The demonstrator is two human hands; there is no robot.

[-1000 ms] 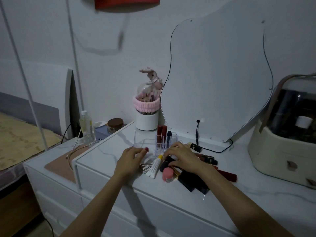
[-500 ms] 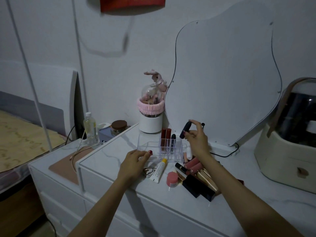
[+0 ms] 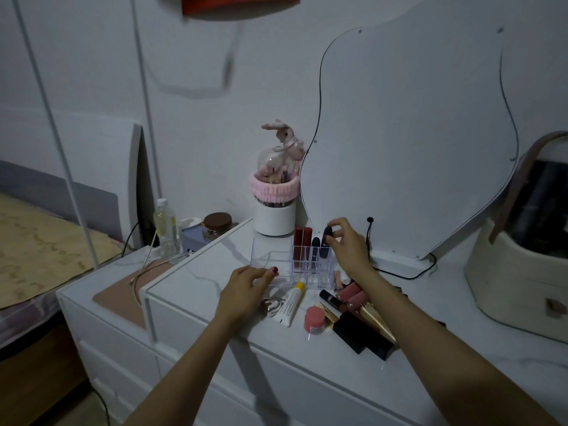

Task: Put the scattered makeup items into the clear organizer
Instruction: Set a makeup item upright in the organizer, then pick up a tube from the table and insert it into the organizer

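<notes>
Mirror (image 3: 408, 142) and white brush cup (image 3: 274, 217) stand behind clear organizer (image 3: 270, 262) on dresser top (image 3: 196, 281); tubes, pink jar (image 3: 314, 320) lie scattered in front. Right hand (image 3: 349, 245) pinches dark lipstick (image 3: 326, 238), upright in a rear slot w/ two red ones. Left hand (image 3: 246, 282), fingers loosely curled, rests on organizer's front edge.

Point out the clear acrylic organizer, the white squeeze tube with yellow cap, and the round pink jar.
clear acrylic organizer (image 3: 266, 262), head view, empty left compartment wall
white squeeze tube with yellow cap (image 3: 290, 306), head view, mid-body
round pink jar (image 3: 314, 320), head view, side
</notes>
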